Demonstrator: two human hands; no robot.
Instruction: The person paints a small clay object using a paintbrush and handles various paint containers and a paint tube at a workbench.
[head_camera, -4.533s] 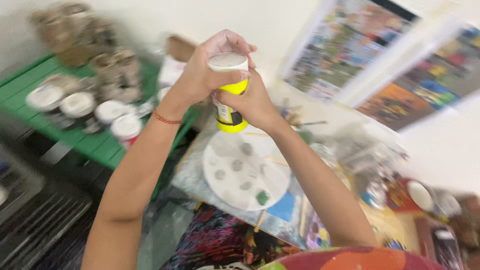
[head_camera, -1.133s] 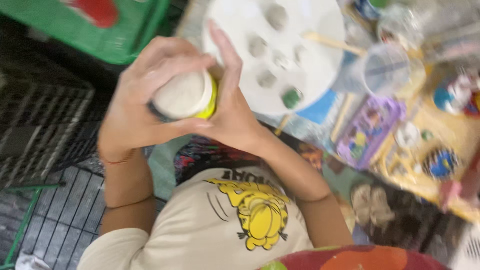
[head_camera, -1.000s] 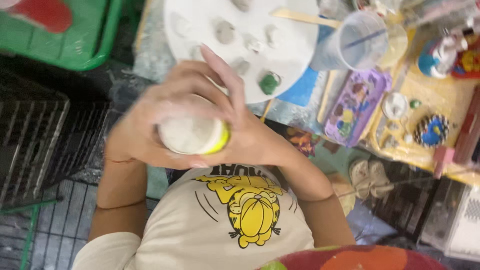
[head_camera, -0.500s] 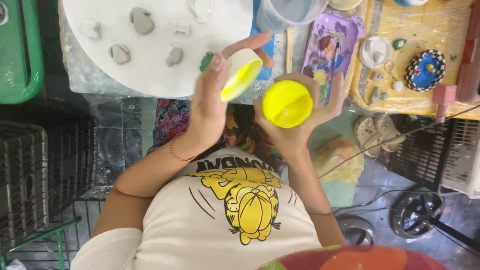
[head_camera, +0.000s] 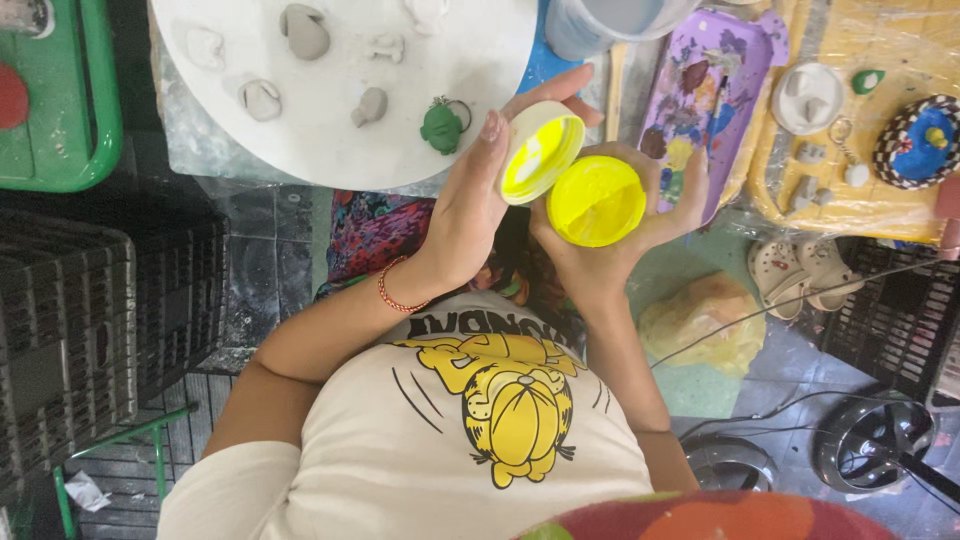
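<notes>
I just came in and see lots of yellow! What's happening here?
A person has a jar of yellow paint open in the right hand, and the left hand holds its lid beside it. Just past the hands, a round white board carries small clay figures, one painted green.

Your right hand (head_camera: 625, 235) hides the body of the yellow paint jar (head_camera: 597, 200); you see only its open mouth. The round white board (head_camera: 340, 80) and the grey cup (head_camera: 600, 20) are cut off at the top edge. The green tray (head_camera: 95, 110) runs off the left.
</notes>
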